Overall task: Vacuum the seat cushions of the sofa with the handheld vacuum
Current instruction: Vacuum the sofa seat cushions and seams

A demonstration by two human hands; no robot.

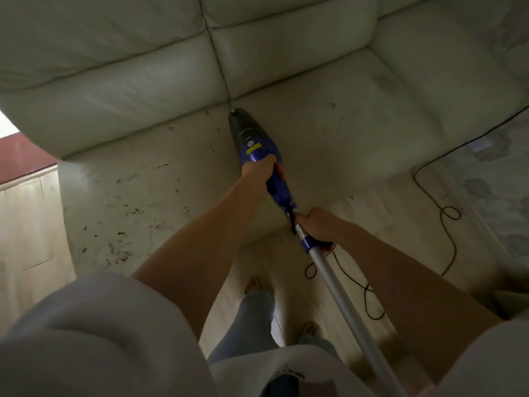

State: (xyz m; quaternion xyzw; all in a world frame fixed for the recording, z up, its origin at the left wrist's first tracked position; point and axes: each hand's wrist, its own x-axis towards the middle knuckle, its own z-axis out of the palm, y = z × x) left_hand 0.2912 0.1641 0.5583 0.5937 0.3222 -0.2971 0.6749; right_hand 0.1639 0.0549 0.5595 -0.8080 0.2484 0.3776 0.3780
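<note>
A blue handheld vacuum (252,141) with a dark nozzle lies across the pale leather sofa. Its tip sits at the back of the seam between the left seat cushion (137,181) and the right seat cushion (337,133). My left hand (259,170) grips the blue body. My right hand (317,224) grips the blue collar where the grey tube (340,296) joins. Dark and reddish crumbs speckle the left cushion; only a few marks show on the right one.
A black power cord (446,216) loops over the light floor at the right and runs up past the sofa arm (458,61). My feet (253,285) stand close to the sofa front. A reddish surface (23,159) shows at far left.
</note>
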